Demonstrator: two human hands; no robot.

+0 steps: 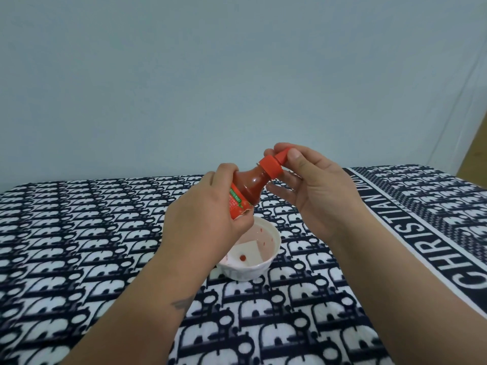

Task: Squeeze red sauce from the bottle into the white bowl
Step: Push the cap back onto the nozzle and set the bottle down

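Note:
A small bottle of red sauce (247,188) is held tilted, its neck pointing up and to the right, above the far edge of the white bowl (257,270). My left hand (205,217) is wrapped around the bottle's labelled body. The thumb and fingers of my right hand (313,191) pinch the red cap (274,164) at its pointed tip. The bowl stands on the patterned cloth directly under my left hand, which hides its left side. One drop of red sauce (242,257) and a few small specks lie inside the bowl.
A dark blue and white patterned cloth (79,233) covers the whole surface, with a lettered border strip (421,227) along the right. A plain pale wall (237,75) rises behind, and a tan edge (474,146) shows at the far right.

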